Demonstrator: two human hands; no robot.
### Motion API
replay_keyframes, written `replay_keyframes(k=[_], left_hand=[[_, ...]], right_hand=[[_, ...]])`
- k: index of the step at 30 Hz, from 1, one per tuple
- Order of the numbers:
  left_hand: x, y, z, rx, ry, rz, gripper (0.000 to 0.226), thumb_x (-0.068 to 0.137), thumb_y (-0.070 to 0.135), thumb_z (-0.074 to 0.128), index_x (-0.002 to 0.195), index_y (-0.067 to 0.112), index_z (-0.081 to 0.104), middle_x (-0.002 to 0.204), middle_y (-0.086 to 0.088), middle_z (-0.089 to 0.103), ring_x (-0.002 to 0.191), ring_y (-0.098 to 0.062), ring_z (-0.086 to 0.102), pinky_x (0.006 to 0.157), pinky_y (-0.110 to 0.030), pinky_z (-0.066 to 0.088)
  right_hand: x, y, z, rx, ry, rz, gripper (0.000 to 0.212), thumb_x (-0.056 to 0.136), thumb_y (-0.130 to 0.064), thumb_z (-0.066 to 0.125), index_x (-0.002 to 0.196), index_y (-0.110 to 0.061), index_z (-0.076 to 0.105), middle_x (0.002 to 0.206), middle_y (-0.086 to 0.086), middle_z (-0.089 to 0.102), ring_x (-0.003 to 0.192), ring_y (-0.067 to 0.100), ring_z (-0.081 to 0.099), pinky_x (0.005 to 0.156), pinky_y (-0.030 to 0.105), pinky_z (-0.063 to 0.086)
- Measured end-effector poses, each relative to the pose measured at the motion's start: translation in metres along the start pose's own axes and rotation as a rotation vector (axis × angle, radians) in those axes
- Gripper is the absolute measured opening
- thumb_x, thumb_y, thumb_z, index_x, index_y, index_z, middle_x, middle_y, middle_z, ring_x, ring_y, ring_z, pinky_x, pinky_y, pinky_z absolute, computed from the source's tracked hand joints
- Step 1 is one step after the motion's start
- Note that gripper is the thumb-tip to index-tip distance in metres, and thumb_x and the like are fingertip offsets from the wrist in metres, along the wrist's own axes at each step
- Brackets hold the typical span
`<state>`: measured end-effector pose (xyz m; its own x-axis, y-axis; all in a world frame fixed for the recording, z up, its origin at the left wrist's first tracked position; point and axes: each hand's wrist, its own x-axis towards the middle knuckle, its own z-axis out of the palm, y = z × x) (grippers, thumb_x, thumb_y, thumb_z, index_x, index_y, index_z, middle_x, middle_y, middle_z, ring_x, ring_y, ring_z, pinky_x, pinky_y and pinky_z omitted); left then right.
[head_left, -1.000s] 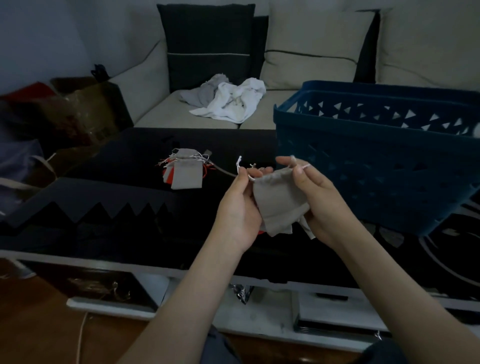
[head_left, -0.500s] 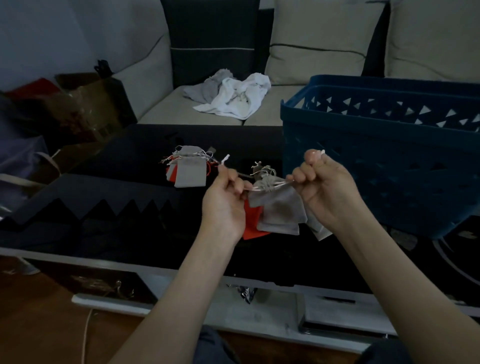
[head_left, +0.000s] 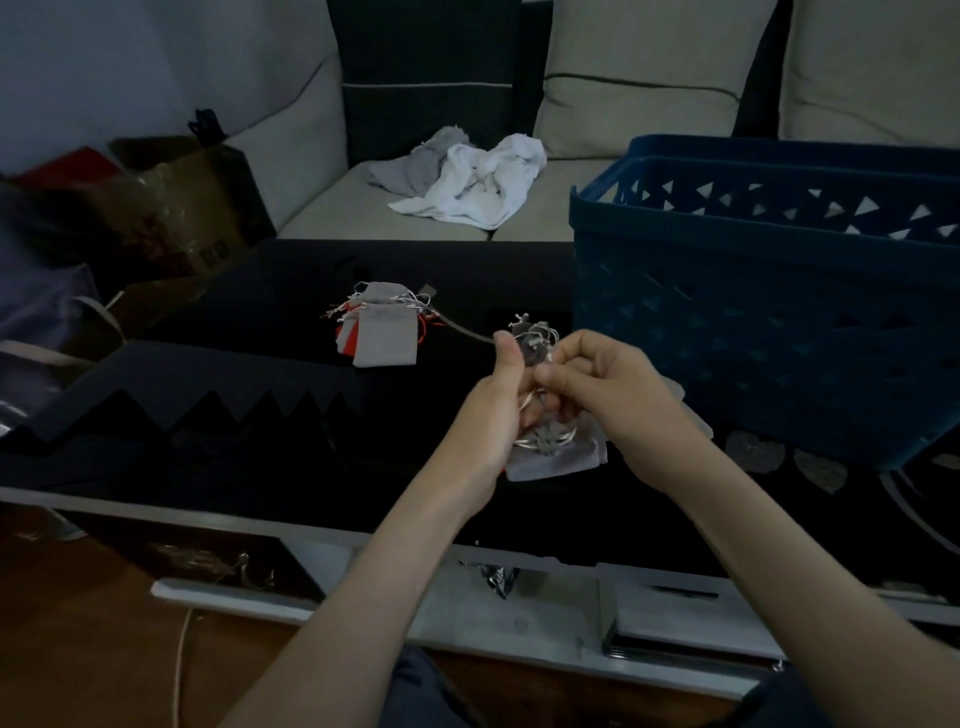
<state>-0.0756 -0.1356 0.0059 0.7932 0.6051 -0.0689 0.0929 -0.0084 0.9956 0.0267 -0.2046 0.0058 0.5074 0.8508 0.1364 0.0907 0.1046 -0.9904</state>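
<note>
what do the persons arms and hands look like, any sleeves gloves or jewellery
The left hand and right hand are both bare, on bare forearms that run to the bottom edge of the picture. No sleeves, gloves, watch, bracelets or rings show on them. The light is dim, so nails and fine marks cannot be made out.

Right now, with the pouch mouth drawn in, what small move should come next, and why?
Probably lay the grey pouch on the pile of pouches: its mouth looks gathered shut, and left hand and right hand both pinch its drawstring.
</note>
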Motion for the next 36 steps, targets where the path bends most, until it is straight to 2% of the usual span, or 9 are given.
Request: replay_keyframes(k=[5, 11, 15, 18, 21, 26, 31, 34, 36], left_hand=[[0.000, -0.010, 0.001, 0.110, -0.001, 0.005, 0.051, 0.090, 0.063, 0.040, 0.100, 0.022, 0.069, 0.095, -0.003, 0.072, 0.094, -0.015, 0.068, 0.094, -0.040, 0.051], [0.004, -0.012, 0.001, 0.042, 0.178, -0.013, 0.036, 0.102, 0.026, 0.036, 0.096, 0.013, 0.069, 0.079, -0.005, 0.071, 0.075, -0.014, 0.068, 0.063, -0.021, 0.052], [0.003, -0.010, 0.000, -0.045, 0.193, 0.056, 0.039, 0.102, 0.023, 0.033, 0.104, 0.014, 0.071, 0.094, -0.009, 0.073, 0.089, -0.016, 0.070, 0.079, -0.027, 0.055], [0.003, -0.009, 0.002, -0.100, 0.179, 0.075, 0.036, 0.100, 0.018, 0.035, 0.105, 0.009, 0.070, 0.096, -0.023, 0.068, 0.084, -0.023, 0.067, 0.076, -0.031, 0.053], [0.002, -0.008, 0.002, -0.150, 0.170, 0.066, 0.036, 0.099, 0.016, 0.035, 0.106, 0.003, 0.068, 0.096, -0.031, 0.066, 0.088, -0.034, 0.065, 0.076, -0.034, 0.052], [0.000, -0.007, 0.002, -0.181, 0.115, 0.076, 0.039, 0.099, 0.014, 0.031, 0.111, 0.004, 0.067, 0.048, 0.010, 0.057, 0.063, -0.004, 0.062, 0.073, -0.022, 0.053], [0.004, -0.009, -0.003, -0.251, 0.207, -0.033, 0.038, 0.097, 0.018, 0.035, 0.104, 0.010, 0.071, 0.077, -0.020, 0.061, 0.078, -0.024, 0.061, 0.076, -0.031, 0.053], [0.006, -0.013, -0.005, -0.212, 0.254, -0.092, 0.038, 0.096, 0.018, 0.036, 0.092, 0.005, 0.072, 0.082, -0.019, 0.066, 0.073, -0.022, 0.062, 0.062, -0.024, 0.050], [0.007, -0.012, -0.004, -0.213, 0.256, -0.100, 0.034, 0.095, 0.017, 0.040, 0.081, 0.004, 0.068, 0.083, -0.022, 0.060, 0.075, -0.028, 0.056, 0.069, -0.032, 0.047]], right_hand=[[-0.001, 0.004, 0.003, -0.298, -0.008, -0.100, 0.017, 0.088, 0.001, 0.059, 0.085, -0.016, 0.056, 0.063, 0.003, 0.062, 0.057, 0.004, 0.058, 0.058, 0.016, 0.047], [0.000, 0.005, -0.002, -0.409, -0.080, -0.063, 0.035, 0.081, -0.002, 0.068, 0.106, -0.021, 0.051, 0.063, -0.003, 0.066, 0.069, 0.000, 0.064, 0.079, 0.024, 0.050], [-0.002, 0.001, -0.006, -0.330, -0.004, -0.011, 0.027, 0.092, -0.010, 0.058, 0.118, -0.015, 0.056, 0.085, 0.014, 0.071, 0.085, 0.012, 0.068, 0.084, 0.023, 0.052], [-0.001, 0.003, -0.008, -0.272, 0.018, 0.031, 0.019, 0.096, -0.012, 0.051, 0.108, -0.011, 0.065, 0.093, 0.013, 0.071, 0.087, 0.020, 0.069, 0.084, 0.034, 0.055], [0.000, 0.004, -0.008, -0.176, -0.006, 0.066, 0.018, 0.095, -0.008, 0.052, 0.105, -0.001, 0.066, 0.093, 0.022, 0.071, 0.080, 0.023, 0.068, 0.078, 0.030, 0.055], [0.000, 0.007, -0.008, -0.006, -0.132, 0.179, 0.017, 0.094, -0.010, 0.053, 0.102, -0.006, 0.067, 0.090, 0.013, 0.072, 0.078, 0.017, 0.069, 0.074, 0.026, 0.056], [0.001, 0.004, -0.009, -0.058, -0.039, 0.148, 0.015, 0.093, -0.010, 0.056, 0.079, -0.010, 0.063, 0.070, 0.005, 0.065, 0.065, 0.012, 0.060, 0.062, 0.018, 0.050], [0.000, 0.002, -0.009, -0.125, 0.037, 0.065, 0.015, 0.092, -0.011, 0.057, 0.078, -0.011, 0.063, 0.068, 0.003, 0.061, 0.068, 0.014, 0.056, 0.066, 0.020, 0.049], [-0.002, 0.001, -0.008, -0.100, 0.044, 0.040, 0.012, 0.092, -0.013, 0.058, 0.081, -0.010, 0.062, 0.072, 0.005, 0.062, 0.068, 0.014, 0.057, 0.064, 0.019, 0.049]])
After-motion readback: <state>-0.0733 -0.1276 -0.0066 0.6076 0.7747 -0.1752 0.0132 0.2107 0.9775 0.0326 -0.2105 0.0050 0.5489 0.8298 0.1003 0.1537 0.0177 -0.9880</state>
